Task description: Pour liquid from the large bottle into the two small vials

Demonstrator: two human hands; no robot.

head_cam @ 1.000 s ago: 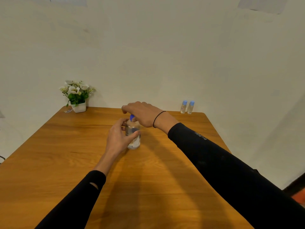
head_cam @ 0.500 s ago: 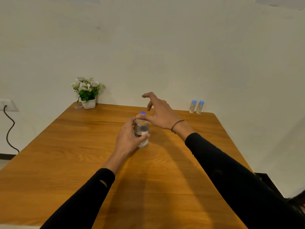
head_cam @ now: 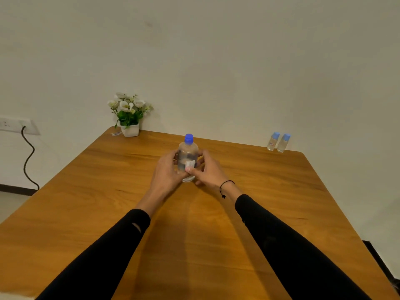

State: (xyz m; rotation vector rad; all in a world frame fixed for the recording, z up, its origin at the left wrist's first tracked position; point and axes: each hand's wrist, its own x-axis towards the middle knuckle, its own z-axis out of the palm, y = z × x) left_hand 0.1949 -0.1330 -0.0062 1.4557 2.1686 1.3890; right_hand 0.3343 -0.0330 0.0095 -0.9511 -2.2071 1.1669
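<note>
Gripping the bottle from both sides, I had my hands wrapped around its clear body where it stood upright near the middle of the table. My left hand curled round the left side, its thumb lying across the front low down near the base. My right hand curled round the right side, the thumb pressed on the white label at the front and the other fingers bent behind the bottle, so I could not see their tips. The blue cap sat on the neck, above both hands and touched by neither. A thin black cord ringed my right wrist, and black sleeves covered both forearms.

The two small vials stood side by side, just beside each other, at the far right corner of the table, well apart from the bottle, each with a light blue cap on. At the far left corner stood a white pot of flowers. A black cable hung from a wall socket on the left.
</note>
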